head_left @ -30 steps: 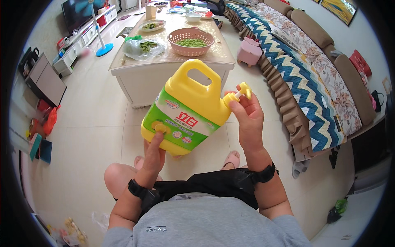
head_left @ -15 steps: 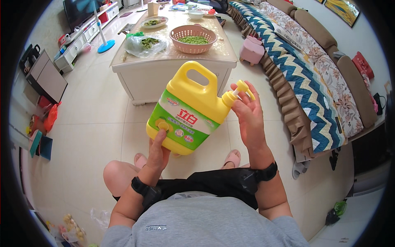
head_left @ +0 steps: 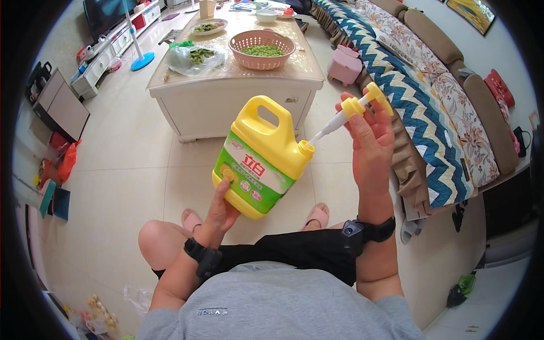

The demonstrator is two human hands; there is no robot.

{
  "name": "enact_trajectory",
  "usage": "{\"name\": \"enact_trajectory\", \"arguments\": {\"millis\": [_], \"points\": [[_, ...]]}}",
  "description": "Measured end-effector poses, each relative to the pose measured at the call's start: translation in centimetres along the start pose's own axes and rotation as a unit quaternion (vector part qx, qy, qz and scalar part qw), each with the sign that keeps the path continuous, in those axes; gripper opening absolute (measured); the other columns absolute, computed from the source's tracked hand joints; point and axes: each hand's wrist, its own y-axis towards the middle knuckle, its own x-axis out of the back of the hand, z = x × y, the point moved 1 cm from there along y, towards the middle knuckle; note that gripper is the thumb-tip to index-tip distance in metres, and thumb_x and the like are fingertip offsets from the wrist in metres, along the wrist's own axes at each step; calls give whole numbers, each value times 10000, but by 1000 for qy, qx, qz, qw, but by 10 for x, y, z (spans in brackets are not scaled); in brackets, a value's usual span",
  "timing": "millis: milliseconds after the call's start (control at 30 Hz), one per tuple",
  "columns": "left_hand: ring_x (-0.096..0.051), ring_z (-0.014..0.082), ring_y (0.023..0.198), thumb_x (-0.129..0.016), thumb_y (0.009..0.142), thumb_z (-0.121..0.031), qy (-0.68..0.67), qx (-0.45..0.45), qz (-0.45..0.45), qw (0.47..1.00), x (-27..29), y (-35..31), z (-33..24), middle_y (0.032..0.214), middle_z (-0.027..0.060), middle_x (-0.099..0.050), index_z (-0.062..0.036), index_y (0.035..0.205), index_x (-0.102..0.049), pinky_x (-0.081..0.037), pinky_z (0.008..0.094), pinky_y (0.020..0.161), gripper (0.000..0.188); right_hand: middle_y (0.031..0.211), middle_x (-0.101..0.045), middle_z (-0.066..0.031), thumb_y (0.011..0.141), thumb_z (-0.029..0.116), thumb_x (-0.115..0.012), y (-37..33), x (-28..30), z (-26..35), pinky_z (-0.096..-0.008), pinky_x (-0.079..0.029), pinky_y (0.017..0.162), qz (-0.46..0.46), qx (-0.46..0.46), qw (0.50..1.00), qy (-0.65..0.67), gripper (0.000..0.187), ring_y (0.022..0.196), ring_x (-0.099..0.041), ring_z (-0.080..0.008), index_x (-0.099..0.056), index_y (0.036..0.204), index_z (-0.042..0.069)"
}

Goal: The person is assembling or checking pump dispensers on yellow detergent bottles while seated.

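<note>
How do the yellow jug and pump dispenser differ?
The yellow jug is bulky; the pump dispenser is slim. The left hand holds the jug; the right hand holds the pump dispenser. The jug carries a green label; the pump dispenser shows a white stem. Both have yellow parts and are tilted.

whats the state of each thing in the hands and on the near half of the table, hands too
left hand: gripping the jug's lower side
right hand: holding the pump by its collar
yellow jug: tilted, neck uncapped
pump: slanted, collar off the neck, tube reaching the mouth
pink basket: upright, green pieces inside
plastic bag: crumpled, greens in it
plate: flat, food on it
</note>
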Motion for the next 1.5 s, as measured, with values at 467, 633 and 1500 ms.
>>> {"name": "enact_trajectory", "arguments": {"millis": [467, 633, 1500], "points": [[-473, 266, 1223, -542, 903, -431, -155, 88, 37, 983, 20, 45, 49, 1331, 125, -480, -102, 1363, -373, -369, 456, 1045, 590, 1072, -593, -70, 835, 11, -660, -9, -5, -4, -254, -456, 888, 57, -79, 991, -95, 412, 1014, -561, -129, -499, 1213, -14], [-490, 277, 1213, -439, 949, -452, -215, 173, 38, 960, 28, 74, 86, 1333, 141, -482, -88, 1369, -373, -384, 456, 1037, 559, 1030, -579, -46, 842, 43, -663, -27, 21, -40, -245, -457, 867, 34, -161, 980, -109, 385, 962, -557, -106, -510, 1189, -27], [-572, 250, 1044, -566, 914, -320, 534, 267, -114, 794, 98, 111, 118, 1150, 76, -590, -97, 1165, -575, -464, 392, 885, 336, 925, -639, -33, 805, 259, -670, -74, 90, -202, -264, -392, 876, -71, -364, 922, -114, 293, 914, -554, -118, -649, 963, 13]]}}
